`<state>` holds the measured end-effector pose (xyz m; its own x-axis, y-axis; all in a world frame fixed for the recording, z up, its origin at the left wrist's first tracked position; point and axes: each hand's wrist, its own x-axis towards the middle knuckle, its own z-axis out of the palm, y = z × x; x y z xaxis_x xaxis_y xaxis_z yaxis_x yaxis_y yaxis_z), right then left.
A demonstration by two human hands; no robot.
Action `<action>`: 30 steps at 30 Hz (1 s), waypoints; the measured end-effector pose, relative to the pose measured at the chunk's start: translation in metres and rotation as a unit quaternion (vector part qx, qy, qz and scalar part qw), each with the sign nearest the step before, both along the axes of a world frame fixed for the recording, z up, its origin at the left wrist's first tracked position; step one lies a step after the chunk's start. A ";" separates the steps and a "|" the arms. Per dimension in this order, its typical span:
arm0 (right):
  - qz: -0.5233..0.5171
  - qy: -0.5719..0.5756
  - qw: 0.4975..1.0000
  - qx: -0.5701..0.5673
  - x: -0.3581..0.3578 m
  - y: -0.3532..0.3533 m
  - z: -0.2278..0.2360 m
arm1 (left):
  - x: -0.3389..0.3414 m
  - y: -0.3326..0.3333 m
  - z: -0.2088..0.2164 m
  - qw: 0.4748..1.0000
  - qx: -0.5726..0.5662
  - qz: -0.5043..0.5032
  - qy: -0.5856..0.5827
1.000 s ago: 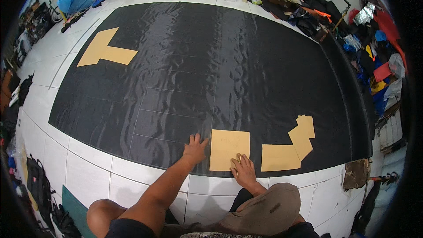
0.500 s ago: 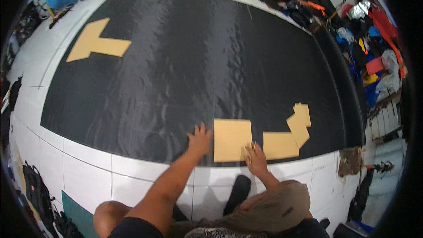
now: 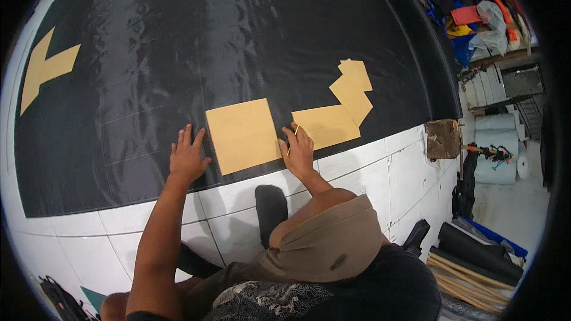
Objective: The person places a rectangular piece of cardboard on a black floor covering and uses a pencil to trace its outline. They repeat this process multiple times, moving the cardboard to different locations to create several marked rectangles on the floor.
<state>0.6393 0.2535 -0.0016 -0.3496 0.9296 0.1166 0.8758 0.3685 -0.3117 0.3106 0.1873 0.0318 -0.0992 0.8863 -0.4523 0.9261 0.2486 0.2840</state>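
My left hand (image 3: 189, 156) lies with fingers spread on a wide black sheet (image 3: 160, 53), just left of a square tan card piece (image 3: 242, 137). In the narrow gap at that square's right side is my right hand (image 3: 299, 150), its fingers closed round a thin yellowish pencil (image 3: 297, 131). Its tip is hard to make out. Right beside this hand lies a rectangular tan card (image 3: 327, 125), whose far right corner meets angular tan pieces (image 3: 352, 92). Faint straight lines show on the sheet to the left of my left hand.
A forked tan card piece (image 3: 47, 71) lies at the sheet's far left. White floor tiles (image 3: 351, 169) run along the near edge. A rolled part of the sheet (image 3: 410, 30) lines its right side. Beyond are piled bags and cloths (image 3: 476, 18), a brown block (image 3: 443, 139) and dark rolls (image 3: 482, 249).
The view has turned toward the right, so the sheet and cards appear shifted left. My right hand has moved from the square's near right corner into the gap beside the rectangle.
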 end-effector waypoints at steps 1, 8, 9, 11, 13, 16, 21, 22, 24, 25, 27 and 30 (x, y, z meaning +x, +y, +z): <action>-0.025 -0.013 0.999 0.016 0.009 0.002 -0.001 | 0.002 -0.001 -0.001 1.000 -0.002 -0.001 0.002; -0.152 -0.071 0.986 0.021 0.062 0.005 -0.020 | 0.021 0.005 -0.003 0.999 0.019 0.032 -0.004; -0.153 -0.067 0.986 0.021 0.067 0.006 -0.024 | 0.025 0.005 -0.004 0.999 0.028 0.037 -0.001; -0.153 -0.050 0.987 0.016 0.064 0.011 -0.024 | 0.031 0.002 -0.009 0.999 0.030 0.027 0.036; -0.147 -0.039 0.988 0.013 0.055 0.022 -0.024 | 0.038 0.000 -0.010 0.998 0.035 0.019 0.049; -0.130 -0.017 0.991 0.017 0.034 0.046 -0.026 | 0.045 -0.002 -0.010 0.998 0.048 -0.007 0.033; -0.082 0.076 0.993 -0.040 -0.025 0.085 -0.016 | 0.060 -0.016 -0.022 0.994 0.091 -0.061 0.017; -0.046 0.120 0.991 -0.041 -0.036 0.089 -0.016 | 0.062 -0.017 -0.030 0.991 0.117 -0.065 0.010; 0.034 0.205 0.977 -0.049 -0.051 0.088 -0.022 | 0.065 -0.022 -0.043 0.984 0.165 -0.066 -0.003; 0.078 0.187 0.978 -0.050 -0.059 0.080 -0.020 | 0.064 -0.026 -0.042 0.984 0.164 -0.067 -0.004; 0.171 0.162 0.971 -0.048 -0.073 0.052 0.000 | 0.056 -0.030 -0.034 0.985 0.160 -0.065 0.005; 0.194 0.097 0.974 -0.066 -0.052 0.003 -0.003 | 0.060 -0.031 -0.036 0.981 0.184 -0.050 -0.039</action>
<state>0.5872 0.2565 -0.0047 -0.6610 0.7432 0.1036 0.5979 0.6051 -0.5257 0.3709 0.1565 -0.0037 0.0193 0.9946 -0.1021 0.9128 0.0241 0.4076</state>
